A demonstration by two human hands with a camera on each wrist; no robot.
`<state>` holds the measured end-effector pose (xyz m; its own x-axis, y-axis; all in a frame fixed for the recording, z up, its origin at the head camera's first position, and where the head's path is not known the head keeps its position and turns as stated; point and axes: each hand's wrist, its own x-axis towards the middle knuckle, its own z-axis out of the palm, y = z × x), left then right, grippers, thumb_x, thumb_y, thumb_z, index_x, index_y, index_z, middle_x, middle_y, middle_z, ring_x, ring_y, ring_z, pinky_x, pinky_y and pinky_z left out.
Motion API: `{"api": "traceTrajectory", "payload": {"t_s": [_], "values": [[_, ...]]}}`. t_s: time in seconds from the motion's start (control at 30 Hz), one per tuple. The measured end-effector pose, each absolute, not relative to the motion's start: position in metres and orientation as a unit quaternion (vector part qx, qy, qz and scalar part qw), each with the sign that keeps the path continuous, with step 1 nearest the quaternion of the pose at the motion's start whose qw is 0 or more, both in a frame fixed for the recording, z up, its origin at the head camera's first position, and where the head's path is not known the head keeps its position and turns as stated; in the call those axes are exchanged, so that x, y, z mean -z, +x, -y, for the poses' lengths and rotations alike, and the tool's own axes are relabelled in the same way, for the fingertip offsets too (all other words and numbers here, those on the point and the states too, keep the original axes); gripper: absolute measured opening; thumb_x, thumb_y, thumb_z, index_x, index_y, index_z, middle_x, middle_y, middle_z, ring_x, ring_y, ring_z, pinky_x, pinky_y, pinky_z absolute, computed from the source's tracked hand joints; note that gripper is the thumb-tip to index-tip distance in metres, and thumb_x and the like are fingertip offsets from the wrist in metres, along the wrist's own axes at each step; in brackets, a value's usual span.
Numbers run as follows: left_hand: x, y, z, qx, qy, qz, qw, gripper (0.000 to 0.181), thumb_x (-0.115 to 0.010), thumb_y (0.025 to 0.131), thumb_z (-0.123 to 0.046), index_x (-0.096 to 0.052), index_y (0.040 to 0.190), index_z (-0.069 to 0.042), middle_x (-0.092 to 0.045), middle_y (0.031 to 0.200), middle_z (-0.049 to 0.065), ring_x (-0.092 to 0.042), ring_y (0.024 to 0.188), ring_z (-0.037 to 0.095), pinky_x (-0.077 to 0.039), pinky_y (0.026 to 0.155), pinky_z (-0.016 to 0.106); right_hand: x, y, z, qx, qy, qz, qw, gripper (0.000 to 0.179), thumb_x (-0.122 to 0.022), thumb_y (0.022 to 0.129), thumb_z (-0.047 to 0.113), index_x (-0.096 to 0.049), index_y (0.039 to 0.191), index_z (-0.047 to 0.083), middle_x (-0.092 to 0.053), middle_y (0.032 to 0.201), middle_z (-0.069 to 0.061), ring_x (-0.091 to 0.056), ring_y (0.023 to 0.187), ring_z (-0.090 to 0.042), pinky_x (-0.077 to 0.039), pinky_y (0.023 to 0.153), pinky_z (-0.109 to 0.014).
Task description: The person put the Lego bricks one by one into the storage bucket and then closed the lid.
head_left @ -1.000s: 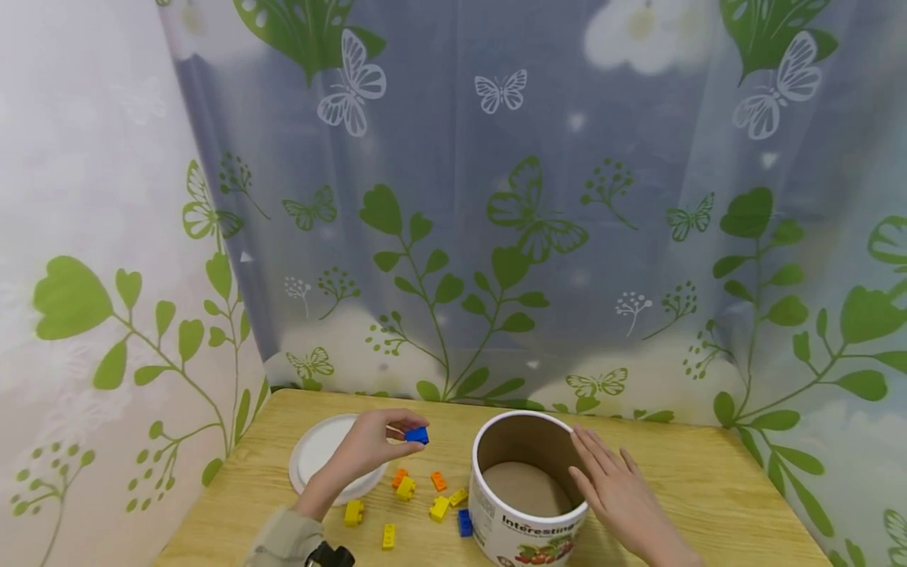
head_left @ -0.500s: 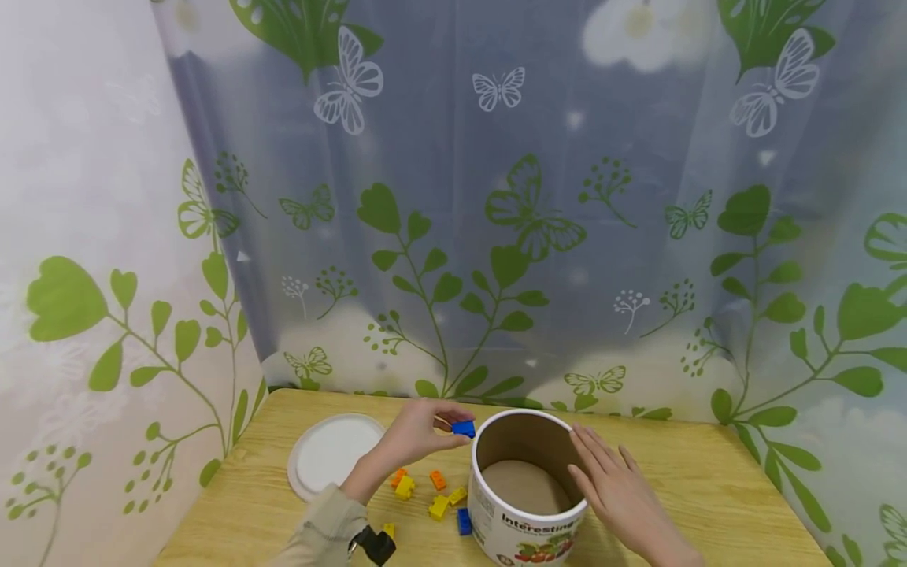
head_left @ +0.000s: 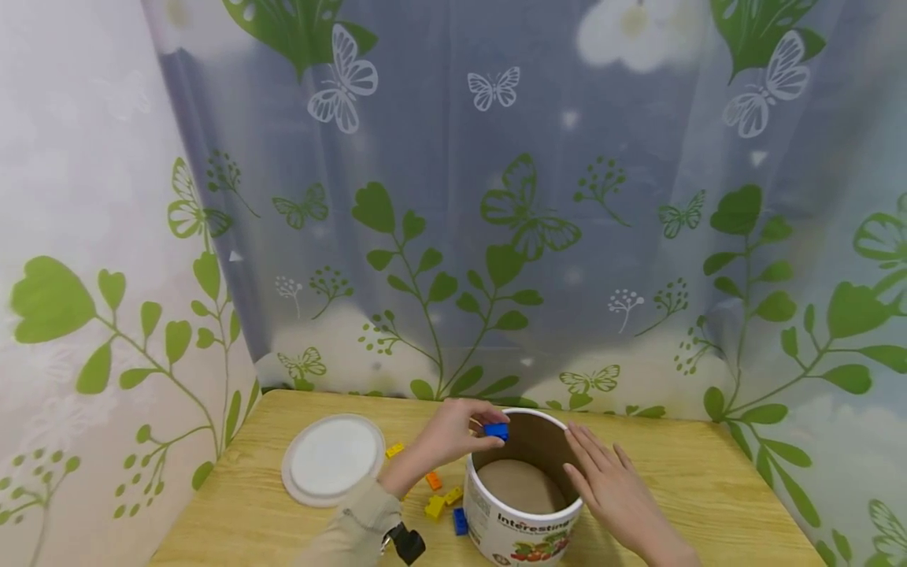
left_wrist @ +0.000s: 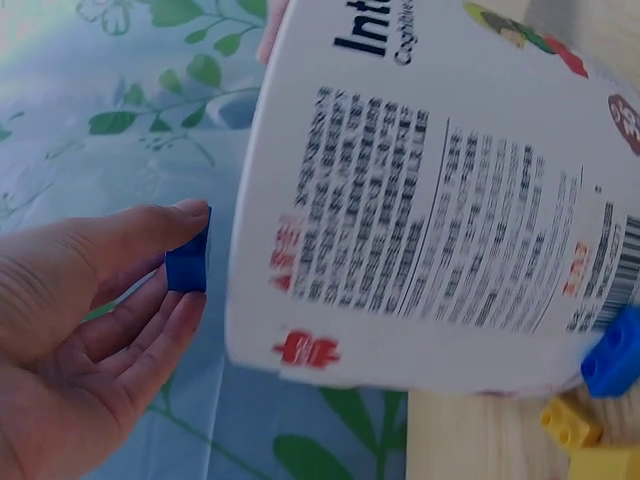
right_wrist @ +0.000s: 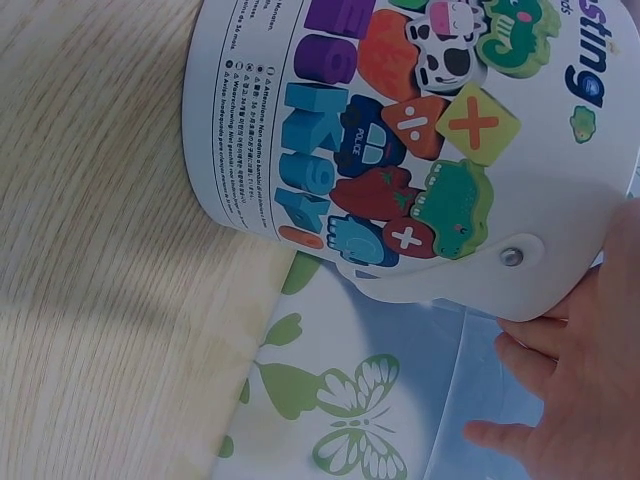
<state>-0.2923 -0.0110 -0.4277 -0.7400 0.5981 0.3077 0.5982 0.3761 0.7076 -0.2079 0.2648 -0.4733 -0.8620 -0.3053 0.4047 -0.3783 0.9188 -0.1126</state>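
My left hand (head_left: 453, 431) pinches a blue toy brick (head_left: 497, 431) between thumb and fingers, over the left rim of a round white bucket (head_left: 524, 535). The left wrist view shows the same blue brick (left_wrist: 187, 262) at the fingertips, beside the bucket's printed wall (left_wrist: 380, 220). My right hand (head_left: 615, 484) rests with extended fingers against the bucket's right rim. In the right wrist view, fingers touch the bucket near its white handle strap (right_wrist: 440, 285). The visible part of the bucket's brown inside floor is bare.
Left of the bucket lie another blue brick (head_left: 460, 521), yellow bricks (head_left: 435, 507) and an orange brick (head_left: 434, 480). A round white lid (head_left: 335, 459) rests on the wooden table (head_left: 241, 504) at the left. A patterned curtain (head_left: 425, 236) hangs behind the table.
My left hand has carried the blue brick rightward, from above the table near the lid to the bucket's opening. The right hand has kept its place on the rim.
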Motion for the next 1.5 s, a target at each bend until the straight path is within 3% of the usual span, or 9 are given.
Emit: {"api": "traceTrajectory", "payload": {"t_s": [0.33,0.67,1.17,1.5], "values": [[0.439,-0.299,-0.023,0.410,-0.376,0.831,-0.003,0.026,-0.081,0.087,-0.013,-0.075,0.112,-0.007,-0.075,0.104,0.004,-0.070,0.090,0.007,-0.055,0.074,0.013,0.471,-0.208,-0.265,-0.102,0.173,0.964,0.173,0.053,-0.050,0.107,0.033,-0.045,0.153,0.008,-0.044,0.157,-0.009,-0.043,0.144,-0.030,-0.034,0.112,-0.066],[0.446,-0.302,-0.045,0.376,-0.376,0.847,0.007,0.024,-0.083,0.086,-0.014,-0.076,0.108,-0.011,-0.074,0.098,-0.001,-0.065,0.085,0.001,-0.053,0.074,0.012,0.469,-0.207,-0.264,-0.107,0.173,0.963,0.176,0.051,-0.050,0.107,0.032,-0.048,0.151,0.007,-0.045,0.157,-0.010,-0.044,0.143,-0.031,-0.035,0.110,-0.067],[0.455,-0.302,-0.054,0.318,-0.380,0.869,0.014,0.025,-0.086,0.082,-0.012,-0.075,0.104,-0.012,-0.074,0.095,-0.004,-0.067,0.087,0.003,-0.052,0.077,0.013,0.472,-0.208,-0.264,-0.106,0.172,0.963,0.176,0.052,-0.053,0.106,0.031,-0.048,0.151,0.006,-0.044,0.157,-0.010,-0.043,0.143,-0.030,-0.035,0.112,-0.066],[0.453,-0.299,-0.052,0.362,-0.371,0.855,0.027,0.021,-0.078,0.091,-0.012,-0.074,0.111,-0.011,-0.075,0.107,0.001,-0.070,0.095,0.009,-0.056,0.082,0.018,0.472,-0.208,-0.264,-0.107,0.165,0.966,0.166,0.052,-0.053,0.106,0.032,-0.047,0.152,0.008,-0.043,0.158,-0.009,-0.042,0.144,-0.030,-0.034,0.112,-0.066]]}}
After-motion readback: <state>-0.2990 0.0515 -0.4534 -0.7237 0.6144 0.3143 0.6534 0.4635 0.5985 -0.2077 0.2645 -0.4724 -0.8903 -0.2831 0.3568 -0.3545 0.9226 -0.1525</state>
